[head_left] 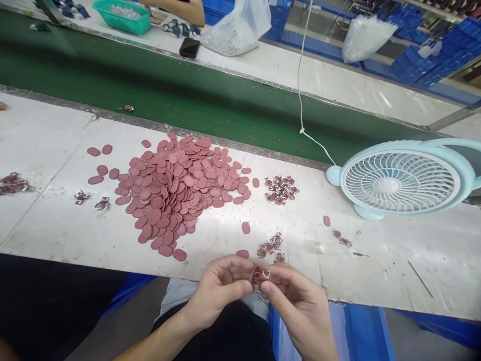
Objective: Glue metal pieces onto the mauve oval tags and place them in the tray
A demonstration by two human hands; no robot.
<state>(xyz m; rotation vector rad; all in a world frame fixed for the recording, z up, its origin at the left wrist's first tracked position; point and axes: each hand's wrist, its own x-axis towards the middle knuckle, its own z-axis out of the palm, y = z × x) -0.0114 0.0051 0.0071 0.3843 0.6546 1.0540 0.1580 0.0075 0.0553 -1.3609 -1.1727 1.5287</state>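
My left hand pinches a reddish-brown oval disc, seen nearly edge-on. Against it, my right hand grips a small brown part with shiny metal between thumb and fingers. Both hands meet at the table's near edge, and the fingers partly cover what they hold. A large heap of flat oval discs lies left of centre, some showing small holes. Just beyond my hands lie a small cluster of brown-and-metal parts and a single disc. Farther back is another pile of such parts.
A light-blue fan stands at the right, its white cord hanging beyond. A thin dark rod lies at the right. Across the green conveyor belt are a teal basket, a plastic bag and another person's arm.
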